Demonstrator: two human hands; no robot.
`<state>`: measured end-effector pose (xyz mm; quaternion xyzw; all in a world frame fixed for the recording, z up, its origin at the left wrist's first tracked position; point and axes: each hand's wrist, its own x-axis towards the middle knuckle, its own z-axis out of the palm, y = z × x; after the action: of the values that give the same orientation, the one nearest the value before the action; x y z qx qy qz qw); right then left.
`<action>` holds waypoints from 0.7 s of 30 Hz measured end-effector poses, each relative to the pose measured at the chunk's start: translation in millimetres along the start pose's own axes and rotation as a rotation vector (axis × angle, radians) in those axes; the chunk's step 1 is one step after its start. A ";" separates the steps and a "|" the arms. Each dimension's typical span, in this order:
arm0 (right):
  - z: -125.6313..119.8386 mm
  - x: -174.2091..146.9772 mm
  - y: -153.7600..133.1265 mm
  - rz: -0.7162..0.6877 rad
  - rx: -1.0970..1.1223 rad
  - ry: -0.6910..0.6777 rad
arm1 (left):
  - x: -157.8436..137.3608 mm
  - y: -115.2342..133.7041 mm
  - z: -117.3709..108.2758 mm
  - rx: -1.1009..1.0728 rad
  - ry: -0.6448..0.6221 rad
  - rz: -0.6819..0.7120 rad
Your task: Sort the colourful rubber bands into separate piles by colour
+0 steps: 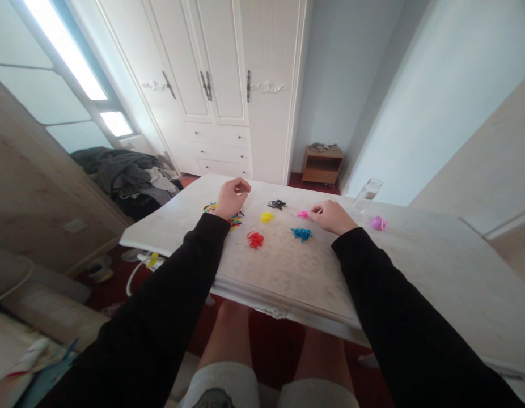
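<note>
Counting the clock from the little yellow pile (267, 217) in the middle, my bare legs (232, 334) are at about six o'clock, under the near edge of the white bench (283, 263). On top, the closest pile is the red pile (256, 240), at seven o'clock. The blue pile (301, 233) is next, at four o'clock. All these piles are made of small, stringy bits. At nine o'clock is the mixed pile (236, 220), with lots of colors, and my left hand (232, 199) hides part of it. The fingers on that hand are bent, but I cannot tell if the tips meet or hold a bit. The purple lump (379, 223) sits far out at three o'clock. Nearer in, also at three, is the pink pile (303, 214). My right hand (330, 216) is right at it, with its fingers close together, and I cannot tell if they are clamped on a pink bit. The black pile (277, 204) is at one o'clock. The clear bottle (370, 190) is between two and three. Past the bench, the heap of clothes (118, 173) is at ten, the small wooden stand (323, 164) is between one and two, and the big white closet (220, 102) is near twelve.
</note>
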<state>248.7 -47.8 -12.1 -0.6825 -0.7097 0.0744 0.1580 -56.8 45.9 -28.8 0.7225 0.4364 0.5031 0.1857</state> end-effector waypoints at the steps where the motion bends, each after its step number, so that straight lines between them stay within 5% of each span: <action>1: 0.5 -0.1 0.4 0.001 0.001 0.004 | -1.2 2.6 -3.6 0.051 0.021 -0.002; 3: 1.2 -0.1 0.9 -0.001 0.003 0.015 | -4.5 8.3 -13.9 0.163 -0.003 0.002; 8: 2.0 0.8 1.7 -0.015 0.005 0.035 | -15.9 16.2 -48.4 0.298 -0.364 0.001; 12: 2.0 1.8 3.1 -0.027 0.009 0.027 | -23.5 15.0 -65.2 0.299 -0.521 0.022; 21: 1.5 0.1 3.2 -0.022 0.030 0.028 | -28.7 1.9 -57.6 0.369 -0.504 0.088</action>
<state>251.2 -47.4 -14.5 -0.6734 -0.7135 0.0738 0.1789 -110.5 11.6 -19.1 0.8640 0.4290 0.2282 0.1319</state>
